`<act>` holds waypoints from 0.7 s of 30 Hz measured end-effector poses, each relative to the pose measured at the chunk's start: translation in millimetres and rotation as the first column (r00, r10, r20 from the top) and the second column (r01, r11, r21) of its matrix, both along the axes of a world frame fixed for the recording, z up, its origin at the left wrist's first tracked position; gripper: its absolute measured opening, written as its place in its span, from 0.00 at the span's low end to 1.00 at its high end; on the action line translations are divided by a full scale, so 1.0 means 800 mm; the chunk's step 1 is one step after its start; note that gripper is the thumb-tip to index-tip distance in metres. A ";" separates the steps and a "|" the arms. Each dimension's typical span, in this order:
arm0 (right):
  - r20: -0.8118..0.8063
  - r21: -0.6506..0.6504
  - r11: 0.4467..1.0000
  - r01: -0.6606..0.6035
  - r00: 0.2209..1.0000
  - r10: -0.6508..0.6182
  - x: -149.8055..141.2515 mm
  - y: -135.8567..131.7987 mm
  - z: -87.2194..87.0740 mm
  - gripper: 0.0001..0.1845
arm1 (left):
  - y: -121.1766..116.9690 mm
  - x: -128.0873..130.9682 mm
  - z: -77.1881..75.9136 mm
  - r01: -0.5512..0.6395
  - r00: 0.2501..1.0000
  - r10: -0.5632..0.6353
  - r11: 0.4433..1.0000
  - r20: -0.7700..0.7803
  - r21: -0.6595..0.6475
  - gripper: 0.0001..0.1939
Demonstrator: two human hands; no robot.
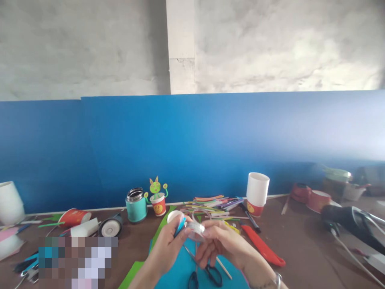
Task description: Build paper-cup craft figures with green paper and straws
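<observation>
Left hand (168, 242) clamps clear roll (195, 231), likely tape, blue piece (180, 226) at fingers; right hand (226, 240) pinches roll's opposite edge. Best: steady left grip, light right fingertips, knuckles clear of scissors (213, 275) below right fingers, cup (173, 216) beyond left unbumped.

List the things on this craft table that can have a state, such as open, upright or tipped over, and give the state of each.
Turquoise jar: open, upright.
Black scissors: handles spread apart.
Cup with green figure: upright.
Stacked paper cups: upright, mouth up.
Red cup: on its side.
Pens: loosely piled.
Clear tape roll: held between left hand and right hand.
</observation>
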State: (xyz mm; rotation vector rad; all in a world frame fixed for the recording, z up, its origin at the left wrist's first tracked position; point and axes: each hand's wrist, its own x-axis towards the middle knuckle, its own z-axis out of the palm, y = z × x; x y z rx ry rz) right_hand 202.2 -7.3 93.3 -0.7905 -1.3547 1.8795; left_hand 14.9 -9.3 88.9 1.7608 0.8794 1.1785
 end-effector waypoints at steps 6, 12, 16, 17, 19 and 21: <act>0.076 0.022 0.998 0.054 0.996 -0.055 -0.008 -0.003 0.004 0.11 | -0.003 0.000 0.006 0.053 0.998 -0.052 0.998 -0.038 0.024 0.16; 0.115 0.014 0.994 0.112 0.987 -0.113 -0.011 -0.005 0.004 0.09 | -0.004 0.000 0.008 0.077 0.996 -0.075 0.996 -0.038 0.047 0.15; 0.154 -0.007 0.977 0.214 0.965 -0.210 -0.019 -0.006 0.001 0.09 | 0.000 0.000 0.001 0.053 0.998 -0.052 0.997 -0.019 0.050 0.15; 0.161 -0.015 0.974 0.224 0.962 -0.219 -0.020 -0.007 0.001 0.09 | 0.002 -0.001 -0.001 0.040 0.999 -0.039 0.998 -0.015 0.045 0.16; 0.138 -0.034 0.984 0.175 0.976 -0.169 -0.019 -0.009 0.003 0.10 | 0.004 -0.002 -0.005 0.010 1.000 -0.010 0.999 -0.002 0.039 0.17; 0.068 -0.040 0.996 0.078 0.995 -0.075 -0.015 -0.012 0.006 0.13 | 0.005 -0.004 -0.006 -0.016 1.000 0.015 0.999 0.015 0.031 0.19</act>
